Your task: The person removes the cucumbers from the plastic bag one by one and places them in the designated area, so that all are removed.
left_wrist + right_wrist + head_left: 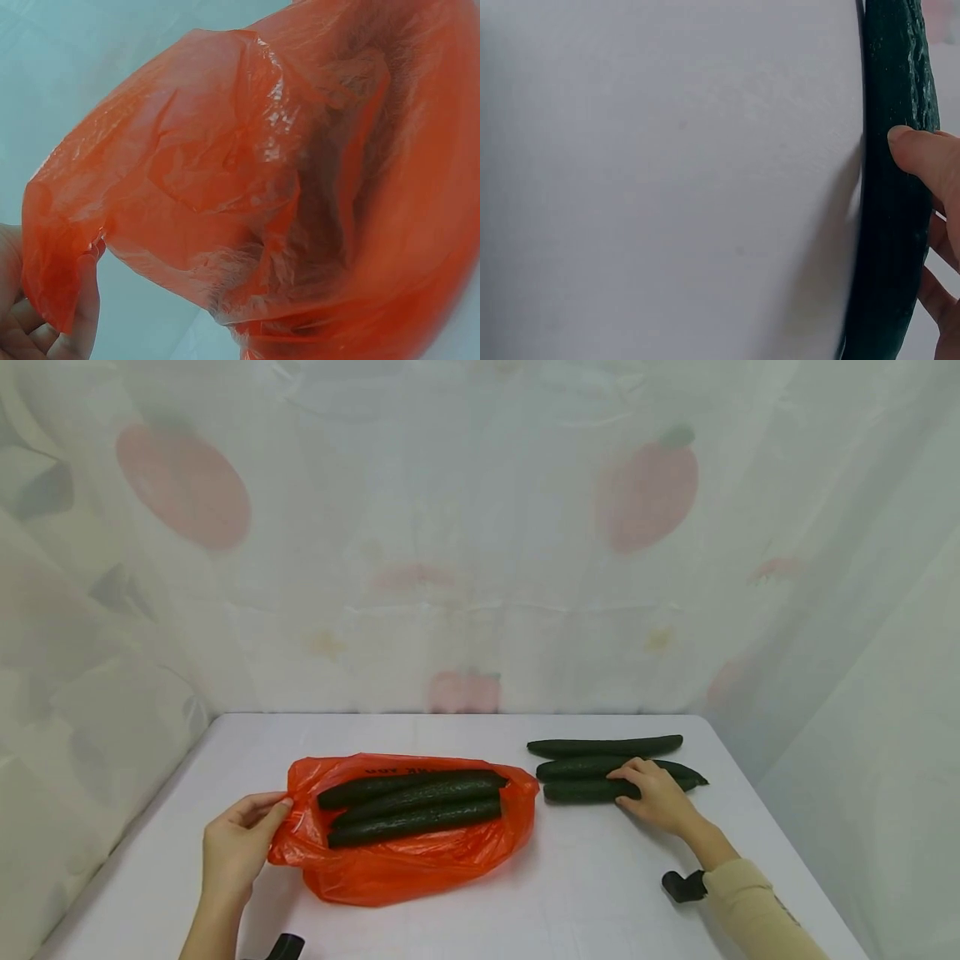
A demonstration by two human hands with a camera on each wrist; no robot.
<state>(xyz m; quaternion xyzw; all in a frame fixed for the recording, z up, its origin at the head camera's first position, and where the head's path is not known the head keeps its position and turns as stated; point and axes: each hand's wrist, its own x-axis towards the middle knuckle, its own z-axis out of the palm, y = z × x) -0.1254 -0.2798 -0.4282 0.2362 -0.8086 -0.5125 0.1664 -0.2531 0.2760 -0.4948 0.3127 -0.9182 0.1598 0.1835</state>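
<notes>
My left hand (234, 852) pinches the left edge of a red-orange plastic bag (397, 878), its thumb and fingers at the thin film. Inside the bag's wide mouth lie three dark green cucumbers (416, 821), side by side. In the left wrist view the bag (202, 165) fills most of the picture and dark shapes show through it. To the right of the bag, my right hand (658, 797) grips the nearest of three more cucumbers (581, 791). The right wrist view shows the thumb on top of this cucumber (892, 232) and fingers on its far side.
Just behind the gripped one lie a middle cucumber (573, 767) and a far cucumber (600, 747). The white table (585, 893) ends at a pale curtain (480, 527) with faded fruit prints. Black wrist-worn devices (684, 887) show below both hands.
</notes>
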